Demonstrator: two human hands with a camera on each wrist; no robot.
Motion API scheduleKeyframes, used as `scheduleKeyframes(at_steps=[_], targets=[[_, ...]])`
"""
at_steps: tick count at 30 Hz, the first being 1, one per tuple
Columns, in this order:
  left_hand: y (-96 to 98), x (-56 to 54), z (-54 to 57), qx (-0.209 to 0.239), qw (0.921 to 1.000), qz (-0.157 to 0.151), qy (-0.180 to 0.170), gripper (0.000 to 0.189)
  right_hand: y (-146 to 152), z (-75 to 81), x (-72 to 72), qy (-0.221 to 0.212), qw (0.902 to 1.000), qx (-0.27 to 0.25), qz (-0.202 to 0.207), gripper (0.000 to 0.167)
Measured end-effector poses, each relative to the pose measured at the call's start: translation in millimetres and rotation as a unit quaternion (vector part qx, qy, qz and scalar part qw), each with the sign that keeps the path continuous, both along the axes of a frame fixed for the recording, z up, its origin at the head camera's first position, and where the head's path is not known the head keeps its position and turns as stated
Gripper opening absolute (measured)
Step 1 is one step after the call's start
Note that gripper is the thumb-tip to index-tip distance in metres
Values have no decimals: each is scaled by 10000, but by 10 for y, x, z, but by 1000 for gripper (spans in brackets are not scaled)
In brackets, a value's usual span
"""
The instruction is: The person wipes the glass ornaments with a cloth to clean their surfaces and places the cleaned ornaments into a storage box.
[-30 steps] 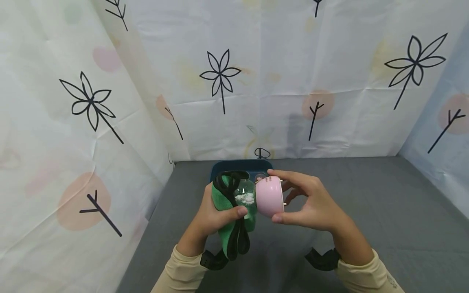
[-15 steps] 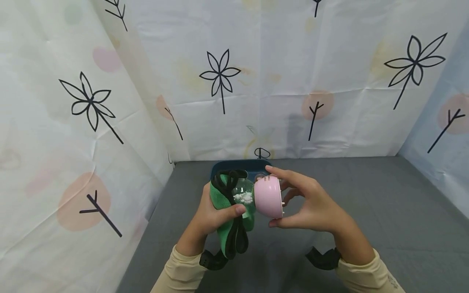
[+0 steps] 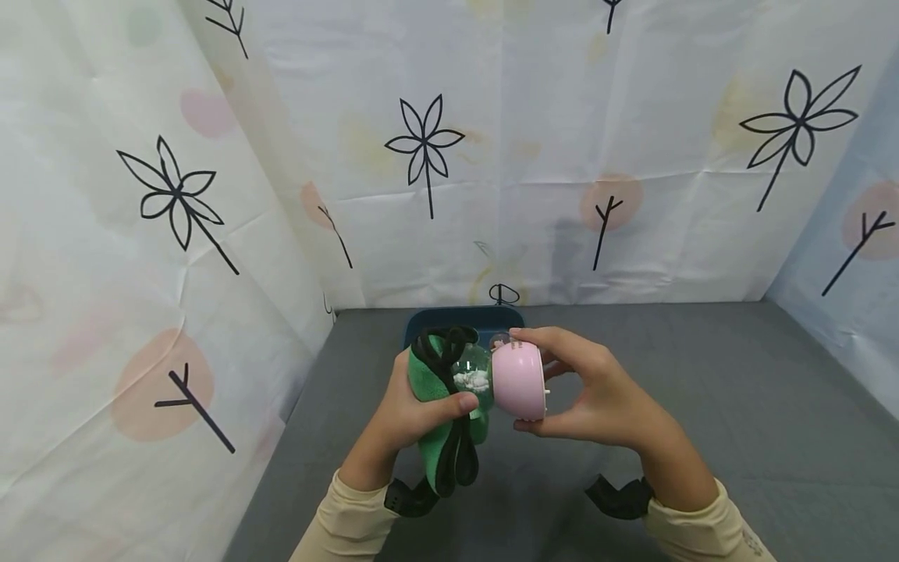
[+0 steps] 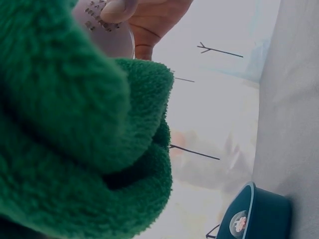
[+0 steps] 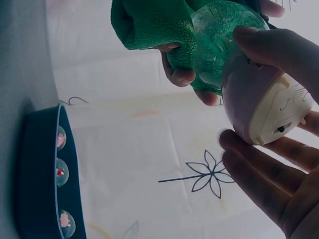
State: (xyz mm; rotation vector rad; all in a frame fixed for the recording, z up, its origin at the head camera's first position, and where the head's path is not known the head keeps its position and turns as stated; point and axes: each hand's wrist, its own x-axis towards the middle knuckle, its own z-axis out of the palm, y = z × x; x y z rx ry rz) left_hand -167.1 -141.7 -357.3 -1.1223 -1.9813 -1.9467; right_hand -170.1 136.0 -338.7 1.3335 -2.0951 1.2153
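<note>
A snow globe with a pink base (image 3: pixel 518 380) and a clear dome (image 3: pixel 472 371) with white bits in it lies sideways between both hands. My left hand (image 3: pixel 421 406) grips a fuzzy green cloth (image 3: pixel 430 378) with black trim, bunched around the dome; its thumb lies across the trim. In the left wrist view the cloth (image 4: pixel 84 134) covers most of the hand. My right hand (image 3: pixel 593 386) holds the pink base between thumb and fingers. The right wrist view shows the cream underside (image 5: pixel 284 112) of the base, with a small dark switch.
Behind the hands a dark blue bin (image 3: pixel 421 318) stands on the grey tabletop (image 3: pixel 702 375). Small clear domes with pink and red figures (image 5: pixel 62 172) show in it. A patterned white curtain (image 3: pixel 548 117) closes off the back and sides.
My right fingertips lifted slightly off the pink base, shifted, and settled on it again. The base appears turned a little. My left hand keeps its hold on the cloth, nearly still.
</note>
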Motion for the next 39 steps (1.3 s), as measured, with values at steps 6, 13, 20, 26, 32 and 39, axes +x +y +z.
scheduleKeyframes(at_steps=[6, 13, 20, 26, 32, 39], targets=[[-1, -6, 0, -1, 10000, 24, -69, 52, -24, 6, -18, 563, 9982, -218, 54, 102], [4, -8, 16, 152, 9998, -26, -132, 50, -54, 10, -26, 943, 9945, -442, 127, 82], [-16, 1, 21, 110, 9991, -135, -399, 47, -68, 13, -28, 1051, 9931, -484, 186, 75], [-22, -3, -2, 87, 9978, -321, -567, 50, -50, 1, -35, 1129, 9914, -605, 252, 75], [-7, -12, -5, 72, 9979, -450, -470, 52, -40, -1, -48, 1105, 9898, -773, 459, 79], [-7, -9, -10, -203, 9986, -368, -333, 52, -33, -29, -50, 1015, 9925, -675, 69, 77]])
